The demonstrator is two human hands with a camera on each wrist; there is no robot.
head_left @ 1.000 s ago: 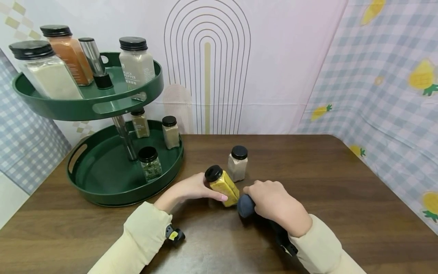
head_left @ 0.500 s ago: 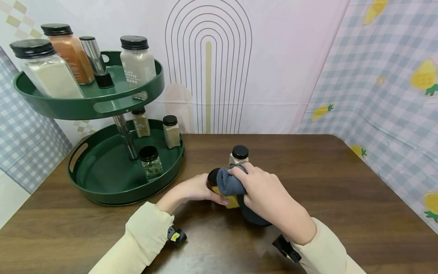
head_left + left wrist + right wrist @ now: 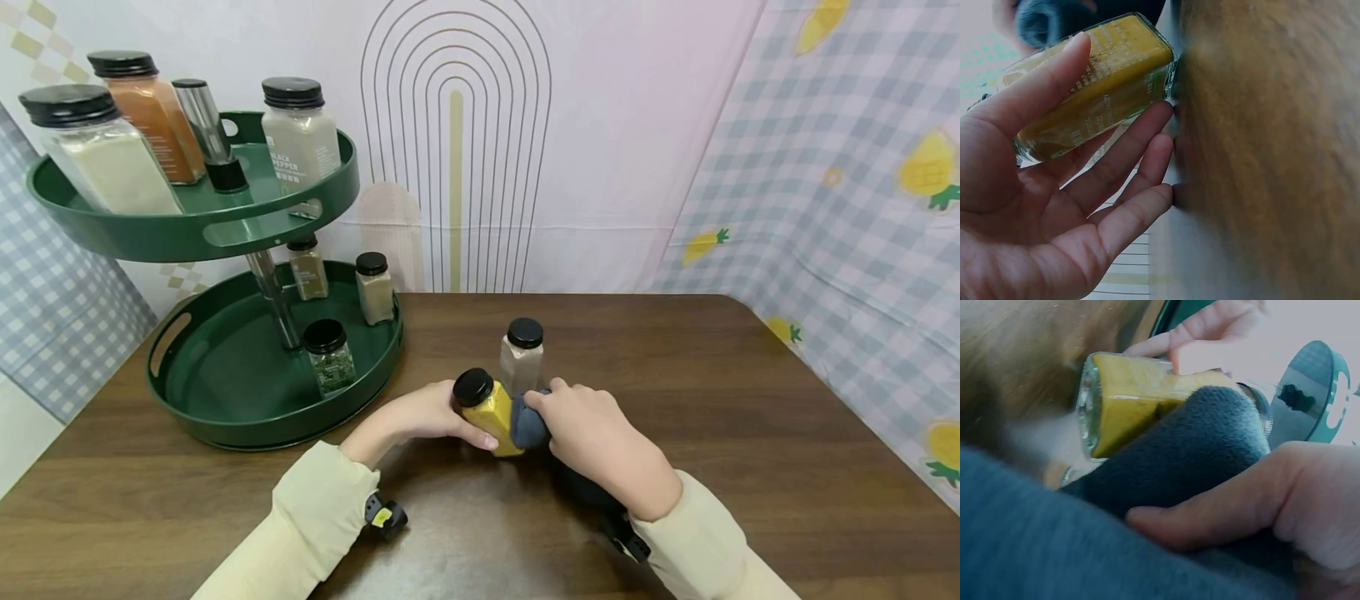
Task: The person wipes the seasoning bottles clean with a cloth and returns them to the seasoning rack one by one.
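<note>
Tabletop [image 3: 750, 400] of brown wood spans the lower frame; on its left rises the green two-tier stand [image 3: 135, 242], whose lower tray [image 3: 247, 437] stands close to the left wrist, so a careless leftward swing might knock it. Below the middle of the frame, the right hand [image 3: 600, 437] grips a bunched blue-grey cloth [image 3: 528, 423], while the left hand [image 3: 423, 415] holds the yellow jar [image 3: 491, 412] tilted between thumb and fingers. The cloth lies up against the jar's right side; I judge that a hard shove there could twist the smooth glass out of so light-looking a hold. Whether the jar's base touches the wood, I cannot tell. Smallest, a pale jar [image 3: 519, 367] stands upright just behind, in the way: any wider sweep of cloth or knuckles could tip it.
</note>
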